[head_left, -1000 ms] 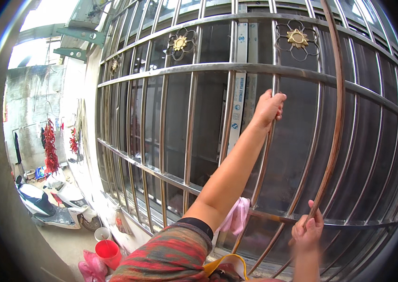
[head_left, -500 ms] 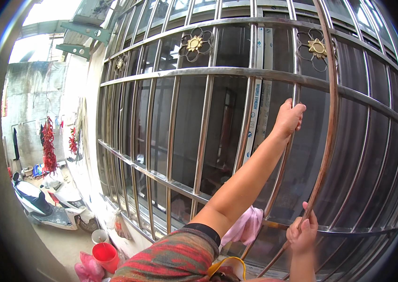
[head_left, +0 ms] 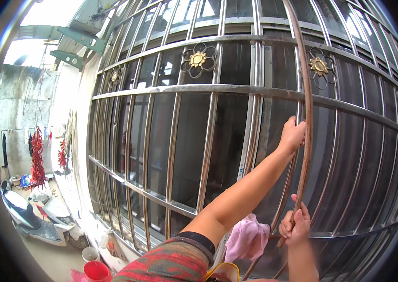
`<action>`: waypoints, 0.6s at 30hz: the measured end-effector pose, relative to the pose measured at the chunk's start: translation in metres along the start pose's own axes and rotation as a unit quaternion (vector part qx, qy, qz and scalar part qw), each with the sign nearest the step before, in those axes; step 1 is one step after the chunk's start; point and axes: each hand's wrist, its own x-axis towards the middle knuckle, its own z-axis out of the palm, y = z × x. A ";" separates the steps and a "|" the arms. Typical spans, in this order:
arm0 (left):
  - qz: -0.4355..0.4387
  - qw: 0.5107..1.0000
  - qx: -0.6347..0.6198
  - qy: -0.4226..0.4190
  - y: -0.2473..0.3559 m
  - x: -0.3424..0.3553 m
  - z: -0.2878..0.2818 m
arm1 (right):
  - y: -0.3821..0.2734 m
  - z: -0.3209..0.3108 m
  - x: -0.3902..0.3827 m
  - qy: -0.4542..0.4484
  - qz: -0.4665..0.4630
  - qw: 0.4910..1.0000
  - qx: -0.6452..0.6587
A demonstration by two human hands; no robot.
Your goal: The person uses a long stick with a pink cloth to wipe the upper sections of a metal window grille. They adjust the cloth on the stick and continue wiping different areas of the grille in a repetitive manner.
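My left hand [head_left: 293, 135] reaches up and grips a vertical steel bar of the window grille [head_left: 259, 89], just below a crossbar. My right hand [head_left: 295, 223], lower and to the right, is closed around a long brown rod [head_left: 308, 161] that runs upward in front of the grille and out of view at the top. A pink cloth [head_left: 247, 237] hangs between my left forearm and right hand. Gold sunflower ornaments [head_left: 197, 59] decorate the grille, and dark glass lies behind the bars. A yellow curved object [head_left: 222, 272] shows at the bottom, partly hidden.
On the left, a narrow yard holds a white scooter [head_left: 60, 218], a red bucket [head_left: 97, 271] and a white bucket [head_left: 91, 254]. Strings of red chilies [head_left: 38, 162] hang by a concrete wall [head_left: 13, 98]. Green metal brackets [head_left: 81, 40] jut out above.
The brown rod and my right hand have shifted left, the rod now crossing left of the right-hand ornament. The grille appears lower in the picture. Both hands keep their grips.
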 end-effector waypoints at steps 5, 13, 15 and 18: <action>0.007 0.999 0.034 -0.029 -0.007 0.003 -0.004 | 0.009 0.006 0.012 -0.007 0.001 1.000 0.006; 0.147 0.988 -0.037 -0.028 0.021 -0.047 -0.045 | 0.021 0.015 0.021 -0.001 0.035 0.999 0.013; 0.130 0.985 -0.076 -0.083 0.033 -0.070 -0.060 | 0.025 0.021 0.023 -0.008 0.041 0.999 0.025; 0.161 0.982 -0.052 -0.088 0.039 -0.109 -0.066 | 0.037 0.035 0.022 -0.005 0.050 0.998 0.030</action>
